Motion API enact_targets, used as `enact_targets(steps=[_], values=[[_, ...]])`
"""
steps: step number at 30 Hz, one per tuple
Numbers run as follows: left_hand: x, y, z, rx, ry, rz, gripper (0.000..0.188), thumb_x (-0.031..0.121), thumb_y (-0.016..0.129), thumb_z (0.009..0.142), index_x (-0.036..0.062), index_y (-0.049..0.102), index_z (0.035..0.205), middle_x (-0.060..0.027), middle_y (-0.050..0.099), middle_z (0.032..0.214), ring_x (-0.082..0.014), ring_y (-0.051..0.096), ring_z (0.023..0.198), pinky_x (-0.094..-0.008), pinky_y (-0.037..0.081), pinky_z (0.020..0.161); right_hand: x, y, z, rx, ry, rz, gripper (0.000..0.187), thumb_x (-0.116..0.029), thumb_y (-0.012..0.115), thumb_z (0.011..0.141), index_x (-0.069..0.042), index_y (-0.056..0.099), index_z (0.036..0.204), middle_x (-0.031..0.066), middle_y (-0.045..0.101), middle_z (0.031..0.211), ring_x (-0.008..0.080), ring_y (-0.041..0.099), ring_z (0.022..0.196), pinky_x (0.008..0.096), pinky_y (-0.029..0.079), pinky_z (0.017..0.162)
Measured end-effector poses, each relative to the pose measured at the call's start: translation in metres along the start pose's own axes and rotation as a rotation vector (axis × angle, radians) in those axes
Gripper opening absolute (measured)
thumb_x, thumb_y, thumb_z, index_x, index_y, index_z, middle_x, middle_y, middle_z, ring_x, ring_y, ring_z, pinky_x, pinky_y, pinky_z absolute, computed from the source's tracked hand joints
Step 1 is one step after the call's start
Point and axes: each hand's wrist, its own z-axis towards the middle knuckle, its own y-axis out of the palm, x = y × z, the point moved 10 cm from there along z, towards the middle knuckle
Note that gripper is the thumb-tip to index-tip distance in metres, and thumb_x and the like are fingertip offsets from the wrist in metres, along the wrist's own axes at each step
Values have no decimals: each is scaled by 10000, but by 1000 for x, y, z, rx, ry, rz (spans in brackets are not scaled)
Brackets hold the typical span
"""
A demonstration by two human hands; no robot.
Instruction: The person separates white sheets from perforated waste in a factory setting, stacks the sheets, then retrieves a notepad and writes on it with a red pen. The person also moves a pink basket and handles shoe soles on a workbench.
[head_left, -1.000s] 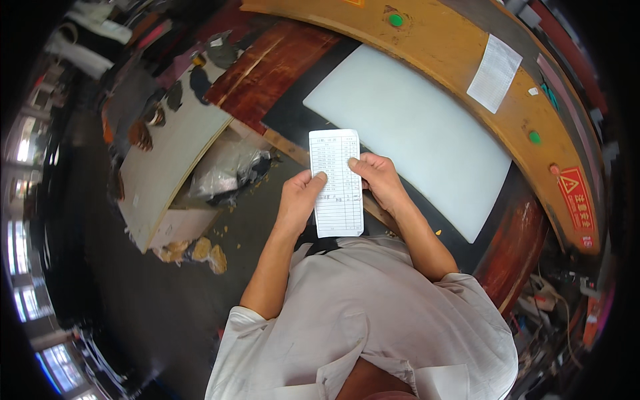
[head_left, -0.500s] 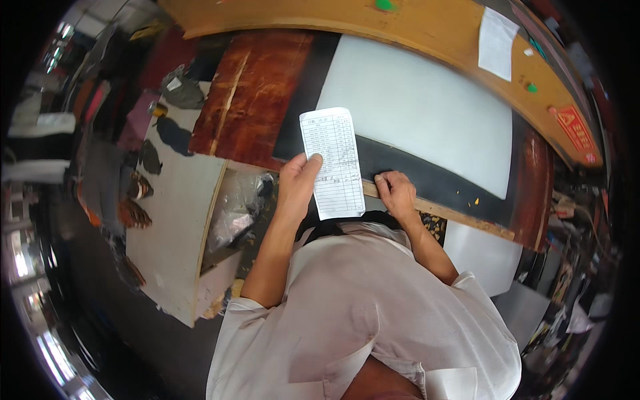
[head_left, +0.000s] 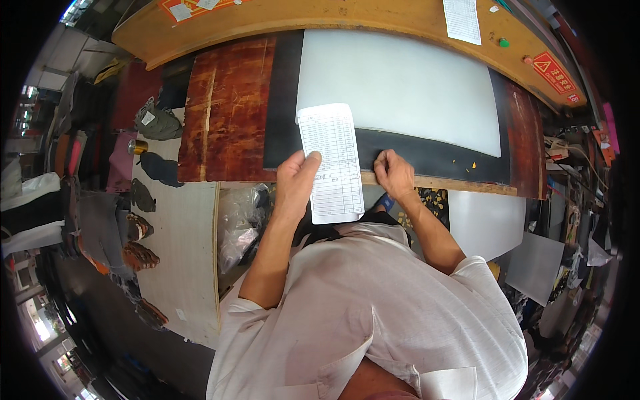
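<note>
My left hand (head_left: 297, 181) is closed on a long white paper form (head_left: 337, 193), with the thumb across its front. The sheet has a printed table and some handwriting, too small to make out. It is held up over the front edge of the worktable, and its upper part overlaps a black mat (head_left: 283, 127). My right hand (head_left: 396, 175) rests at the table's wooden front edge (head_left: 460, 185), on the mat's near border. Its fingers are curled in, and nothing shows in them. Beyond both hands a large white board (head_left: 400, 83) lies on the black mat.
A yellow-orange beam (head_left: 373, 17) spans the back, carrying a paper sheet (head_left: 462, 21) and a red warning sticker (head_left: 553, 72). To the left, a pale side table (head_left: 177, 247) bears dark cut pieces (head_left: 160, 168) and a tape roll (head_left: 138, 147). Small yellow scraps (head_left: 474, 165) lie on the mat.
The view has turned, so the table now looks more level. My left hand keeps the form in about the same place. The right hand's fingers are curled more tightly at the edge.
</note>
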Motion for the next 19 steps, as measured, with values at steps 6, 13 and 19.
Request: enact_targets(steps=[6,13,19], values=[[3,-8,-6,8,7,21,264,167,581,1047,-63,674,1137,-82,725,1016,-96,664,844,-254,533,753,-1,-1,-1,12,4,-20,157,-271,635,929,-115,647,940,95,713,859,346,683,869,456,527,780],[11,-23,-16,45,35,52,274,170,580,1046,-66,668,1152,-79,725,1022,-97,663,862,-252,528,772,-5,-3,-2,17,-7,9,177,-287,636,943,-113,668,956,107,716,863,350,683,884,452,525,796],[9,-29,-20,52,35,52,276,173,581,1046,-67,668,1152,-80,726,1028,-96,665,865,-252,528,772,-1,-1,-1,18,1,-6,217,-325,647,950,-116,686,988,133,724,906,359,681,927,455,525,829]])
